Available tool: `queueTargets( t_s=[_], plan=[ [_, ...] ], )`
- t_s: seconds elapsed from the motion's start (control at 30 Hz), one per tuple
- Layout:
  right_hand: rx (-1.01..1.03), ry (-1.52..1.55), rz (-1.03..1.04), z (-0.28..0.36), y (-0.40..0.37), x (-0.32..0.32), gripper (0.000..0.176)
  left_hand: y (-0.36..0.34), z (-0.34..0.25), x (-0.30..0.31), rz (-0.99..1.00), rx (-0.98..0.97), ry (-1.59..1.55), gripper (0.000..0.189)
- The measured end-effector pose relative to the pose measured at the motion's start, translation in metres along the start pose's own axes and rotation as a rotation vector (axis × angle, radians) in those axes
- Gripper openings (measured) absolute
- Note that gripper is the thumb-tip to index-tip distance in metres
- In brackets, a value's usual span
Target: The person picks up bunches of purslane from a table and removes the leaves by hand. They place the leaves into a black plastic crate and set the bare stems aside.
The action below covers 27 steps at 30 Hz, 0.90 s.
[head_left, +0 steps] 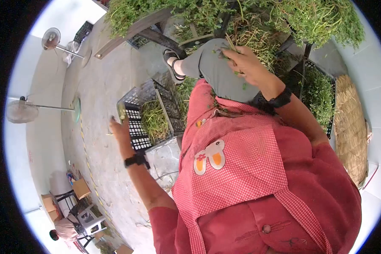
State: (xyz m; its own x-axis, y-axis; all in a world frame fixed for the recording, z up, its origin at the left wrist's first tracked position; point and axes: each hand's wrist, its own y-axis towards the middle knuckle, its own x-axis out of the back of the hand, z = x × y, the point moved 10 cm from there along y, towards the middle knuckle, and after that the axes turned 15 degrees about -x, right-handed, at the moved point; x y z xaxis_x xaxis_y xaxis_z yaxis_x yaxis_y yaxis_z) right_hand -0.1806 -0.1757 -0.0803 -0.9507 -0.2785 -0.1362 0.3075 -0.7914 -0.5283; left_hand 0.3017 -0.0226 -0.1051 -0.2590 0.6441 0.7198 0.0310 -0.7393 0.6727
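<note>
My left hand (122, 129) is over the left edge of a black plastic crate (163, 103), its thumb and a finger apart, slightly blurred. Green stems (155, 120) lie inside this crate. Above my grey-trousered knee, my right hand (245, 65) has its fingers closed on a few thin stems (230, 42). Small leaf bits cling to that hand. Leafy green plants (321, 21) are heaped on a wooden surface beyond my knees.
A wooden beam (131, 31) crosses at the upper left. More stems (258, 40) hang or lie beyond my knee. On the right are a crate of greens (317, 93) and a rolled straw mat (350, 131). Two fans (22, 111) stand left. A person (67, 228) is at the lower left.
</note>
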Motion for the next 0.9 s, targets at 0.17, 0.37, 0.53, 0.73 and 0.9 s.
queueTargets(
  t_s=[0.17, 0.37, 0.53, 0.73, 0.9],
  plan=[
    [0.107, 0.111, -0.026, 0.002, -0.009, 0.060, 0.020, -0.029, -0.202, -0.024, 0.748, 0.309, -1.211, 0.042],
    [0.012, 0.580, 0.025, -0.061, -0.002, 0.245, 0.038, -0.008, -0.347, 0.044, 0.878, -0.454, -0.874, 0.069],
    [0.156, -1.230, -1.227, -0.016, -0.143, 0.326, 0.067, -0.012, -0.362, -0.027, 0.343, -0.752, -0.991, 0.067],
    [0.011, 0.369, -0.979, -0.091, -0.178, 0.487, 0.023, -0.037, -0.343, -0.051, 0.467, -0.804, -0.778, 0.067],
    [-0.159, 0.209, -1.233, -0.161, -0.207, 0.538, 0.026, -0.038, -0.340, -0.059, 0.466, -0.843, -0.734, 0.066]
  ],
)
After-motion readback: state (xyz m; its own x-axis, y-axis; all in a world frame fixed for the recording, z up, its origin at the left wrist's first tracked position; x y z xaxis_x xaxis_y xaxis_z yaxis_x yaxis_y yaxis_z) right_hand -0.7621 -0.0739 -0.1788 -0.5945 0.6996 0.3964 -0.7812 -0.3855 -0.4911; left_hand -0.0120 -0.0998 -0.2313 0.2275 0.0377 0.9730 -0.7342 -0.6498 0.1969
